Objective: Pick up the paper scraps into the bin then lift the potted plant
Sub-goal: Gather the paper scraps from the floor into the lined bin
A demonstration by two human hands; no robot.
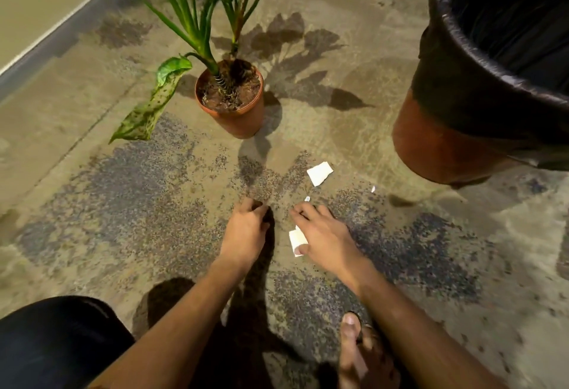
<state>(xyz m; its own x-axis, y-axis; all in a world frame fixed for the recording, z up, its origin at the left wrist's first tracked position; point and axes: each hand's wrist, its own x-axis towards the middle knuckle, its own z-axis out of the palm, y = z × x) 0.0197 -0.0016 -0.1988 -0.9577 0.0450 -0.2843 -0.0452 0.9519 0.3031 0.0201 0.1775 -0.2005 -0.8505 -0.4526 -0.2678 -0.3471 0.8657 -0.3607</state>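
Head view: the person crouches over the floor (92,188), both hands low. The right hand (323,234) has its thumb curled onto a paper scrap (296,241), so that grip looks closed on it, fingers reaching ahead. The left hand (246,234) has fingers curled at the floor; whether it pinches anything, I cannot tell. A larger scrap (320,173) lies further ahead, and two tiny bits (307,199) lie near the fingertips. The bin (446,154) with its black liner (462,80) stands to the right, the potted plant (234,102) beyond. Risks, as I judge them: the tiny bits get missed, or a light scrap slips out on the way to the bin.
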